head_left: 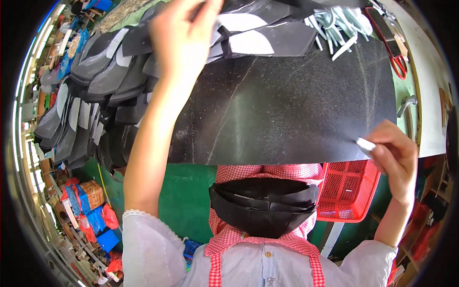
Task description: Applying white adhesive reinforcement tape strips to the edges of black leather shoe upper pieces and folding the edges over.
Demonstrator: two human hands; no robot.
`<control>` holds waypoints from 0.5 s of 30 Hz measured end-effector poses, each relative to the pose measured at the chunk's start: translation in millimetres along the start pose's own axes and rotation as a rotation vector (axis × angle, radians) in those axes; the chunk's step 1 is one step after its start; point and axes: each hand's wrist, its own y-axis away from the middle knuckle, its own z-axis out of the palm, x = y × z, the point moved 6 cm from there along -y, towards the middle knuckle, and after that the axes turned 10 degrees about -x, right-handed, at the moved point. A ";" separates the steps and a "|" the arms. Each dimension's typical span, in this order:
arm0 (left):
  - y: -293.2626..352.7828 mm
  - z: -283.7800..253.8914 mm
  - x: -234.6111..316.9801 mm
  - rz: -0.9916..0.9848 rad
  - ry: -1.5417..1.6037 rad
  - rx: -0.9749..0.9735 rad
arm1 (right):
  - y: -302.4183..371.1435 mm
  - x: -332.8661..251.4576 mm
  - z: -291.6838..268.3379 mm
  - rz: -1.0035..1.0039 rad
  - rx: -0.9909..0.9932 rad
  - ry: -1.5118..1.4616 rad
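The left hand (181,38) reaches over overlapping black pieces (112,79) heaped along the left of a black surface (287,110); its fingers run to the upper edge, so I cannot tell whether they grip anything. Farther right lie a loose pile of pale strips (337,26) and, lower, a red basket (354,220). The right hand (396,155) pinches a small white strip (366,144) at the surface's near right.

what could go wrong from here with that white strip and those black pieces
The white strip is pinched only by the fingertips of the right hand, so it might slip and drop.

The black pieces lie in loose, overlapping layers near the left hand; a brush of the arm could shift some.
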 end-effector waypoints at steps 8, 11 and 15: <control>149.2 170.3 82.6 -0.851 -0.879 -0.647 | -13.6 11.0 27.3 0.047 -0.052 -0.173; 163.1 148.2 114.5 -0.747 -0.795 -0.559 | -25.7 21.3 49.1 0.201 -0.088 -0.069; 173.1 115.9 124.8 -0.804 -0.889 -0.594 | -62.8 10.7 108.6 0.157 -0.305 0.178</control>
